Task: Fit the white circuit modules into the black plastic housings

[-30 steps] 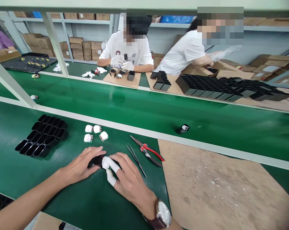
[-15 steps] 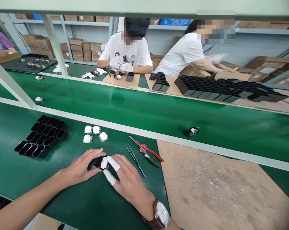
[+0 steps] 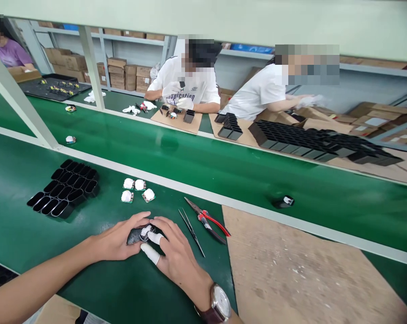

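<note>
A small black case point(image 3: 134, 236) lies on its side on the green table, its open end facing right. My left hand point(image 3: 120, 238) is closed around it, with thumb and fingers on opposite sides. A white-topped circuit piece point(image 3: 145, 231) sits at the mouth of the case, mostly inside. My right hand point(image 3: 176, 252), with white covers on two fingers, presses on that piece. Behind the hands lie several white-topped circuit boards point(image 3: 127, 196). Tweezers point(image 3: 191, 231) and red-handled pliers point(image 3: 206, 219) are to the right of my right hand.
Several black cases point(image 3: 64, 186) stand grouped at the left. A brown board point(image 3: 291, 265) covers the right side. Beyond a white rail point(image 3: 156, 176), another black case point(image 3: 285, 201) lies on the green strip. Three people are across it, near stacked cases point(image 3: 291, 139).
The white-topped piece has gone deeper into the black case, and my right fingers have followed it left. The view has shifted slightly; the case beyond the rail appears farther right.
</note>
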The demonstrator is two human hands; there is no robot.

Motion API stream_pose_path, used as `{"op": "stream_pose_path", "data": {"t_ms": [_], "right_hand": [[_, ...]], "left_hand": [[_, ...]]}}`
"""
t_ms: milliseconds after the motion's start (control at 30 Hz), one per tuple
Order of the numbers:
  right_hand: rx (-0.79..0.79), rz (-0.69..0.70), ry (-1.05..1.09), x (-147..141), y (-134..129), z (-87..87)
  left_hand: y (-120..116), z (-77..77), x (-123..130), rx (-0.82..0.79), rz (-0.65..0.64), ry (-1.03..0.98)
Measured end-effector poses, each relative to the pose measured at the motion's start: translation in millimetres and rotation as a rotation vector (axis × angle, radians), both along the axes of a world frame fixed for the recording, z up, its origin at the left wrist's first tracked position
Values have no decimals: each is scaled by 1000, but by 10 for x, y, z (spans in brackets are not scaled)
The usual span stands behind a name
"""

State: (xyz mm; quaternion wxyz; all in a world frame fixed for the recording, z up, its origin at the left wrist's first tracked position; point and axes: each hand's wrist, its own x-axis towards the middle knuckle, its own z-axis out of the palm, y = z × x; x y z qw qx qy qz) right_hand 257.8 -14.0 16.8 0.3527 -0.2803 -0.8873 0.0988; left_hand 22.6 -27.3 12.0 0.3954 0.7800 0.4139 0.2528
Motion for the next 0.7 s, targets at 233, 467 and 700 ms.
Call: {"op": "stream_pose_path", "data": {"t_ms": [233,467,700], "right_hand": [[173,-422,-153,367,156,11],[201,-419,-306,533,220,-101],[187,-170,-230,270,49,234]], "left_hand": [[-3,-113,-33,90,91,-15],[18,-119,-21,95,92,-7],[16,-113,-10,86,90,-33]]}}
